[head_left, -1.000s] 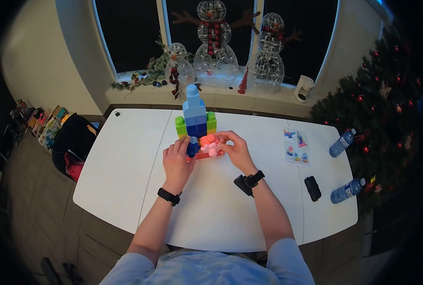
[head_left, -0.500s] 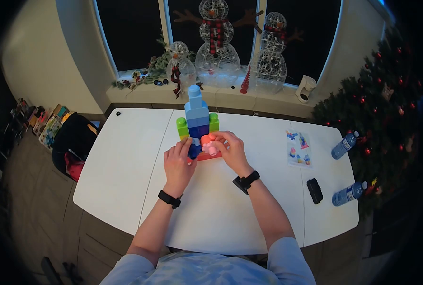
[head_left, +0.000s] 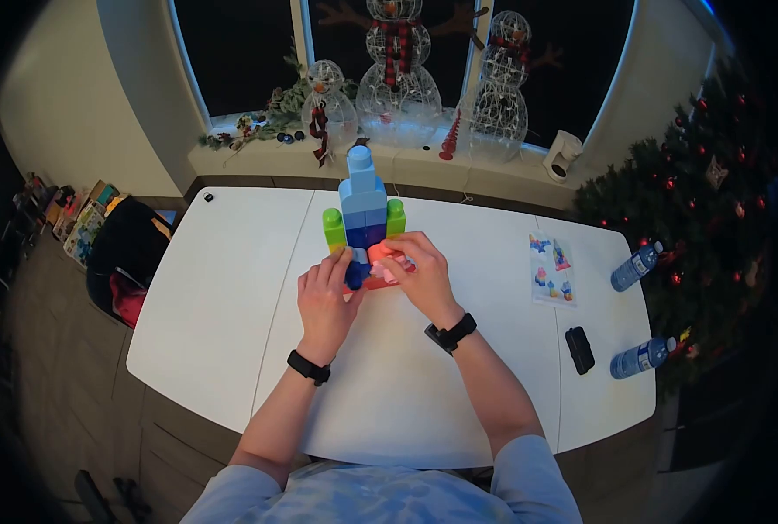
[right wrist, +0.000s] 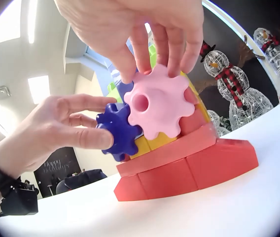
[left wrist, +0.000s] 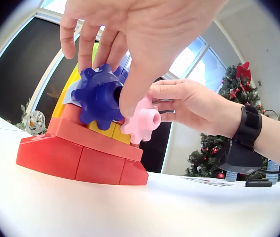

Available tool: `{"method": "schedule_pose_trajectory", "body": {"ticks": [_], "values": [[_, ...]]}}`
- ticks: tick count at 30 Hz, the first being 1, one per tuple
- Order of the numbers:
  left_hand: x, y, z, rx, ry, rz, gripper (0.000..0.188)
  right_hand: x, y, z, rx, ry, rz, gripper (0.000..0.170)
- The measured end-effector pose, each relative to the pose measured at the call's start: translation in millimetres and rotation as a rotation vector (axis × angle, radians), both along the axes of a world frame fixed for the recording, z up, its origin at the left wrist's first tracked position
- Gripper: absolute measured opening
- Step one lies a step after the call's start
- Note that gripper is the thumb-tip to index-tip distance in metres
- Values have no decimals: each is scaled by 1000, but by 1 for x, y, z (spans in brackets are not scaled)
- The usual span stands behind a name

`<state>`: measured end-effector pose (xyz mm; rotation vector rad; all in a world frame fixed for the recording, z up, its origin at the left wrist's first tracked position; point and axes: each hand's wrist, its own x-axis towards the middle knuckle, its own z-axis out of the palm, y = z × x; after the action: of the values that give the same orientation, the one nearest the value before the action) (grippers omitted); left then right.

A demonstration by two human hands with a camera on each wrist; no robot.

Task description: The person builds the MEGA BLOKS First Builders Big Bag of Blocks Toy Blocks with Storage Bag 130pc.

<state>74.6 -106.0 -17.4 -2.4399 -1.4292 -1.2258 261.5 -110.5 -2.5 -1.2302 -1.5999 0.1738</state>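
Note:
A toy block tower stands on the white table, with light blue blocks (head_left: 363, 199) on top and a red base (right wrist: 194, 170). On its front sit a dark blue gear (left wrist: 98, 96) and a pink gear (right wrist: 162, 103), side by side with their teeth close together. My left hand (head_left: 323, 297) pinches the blue gear, thumb at its front and fingers behind its upper edge. The pink gear's upper edge is between the thumb and fingers of my right hand (head_left: 426, 284). Green blocks (head_left: 333, 229) flank the tower, and yellow blocks (right wrist: 152, 142) show behind the gears.
A picture sheet (head_left: 552, 269), a black case (head_left: 579, 350) and two water bottles, one nearer (head_left: 642, 358) and one farther (head_left: 636, 266), lie on the table's right side. Wire snowmen (head_left: 398, 87) stand on the sill behind. A decorated tree (head_left: 686, 218) is at the right.
My right hand has shifted slightly over the pink gear, covering more of it in the head view. The left hand stays on the blue gear; the tower stays in place.

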Motion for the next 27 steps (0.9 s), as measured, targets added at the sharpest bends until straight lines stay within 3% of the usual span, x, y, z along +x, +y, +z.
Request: {"method": "schedule_pose_trajectory", "body": {"ticks": [13,23,25,27], "values": [[4,0,2,17,-25,-13,74,0,0,-2,98,-257,-47,15],[-4,-1,6,3,14,-46,73,8,-4,9,-67,-211,-53,22],[-12,-2,13,-17,32,-76,73,25,1,18,-238,-118,27,25],[-25,-3,19,-49,-155,-168,74,30,1,19,-112,-59,-53,26]]}}
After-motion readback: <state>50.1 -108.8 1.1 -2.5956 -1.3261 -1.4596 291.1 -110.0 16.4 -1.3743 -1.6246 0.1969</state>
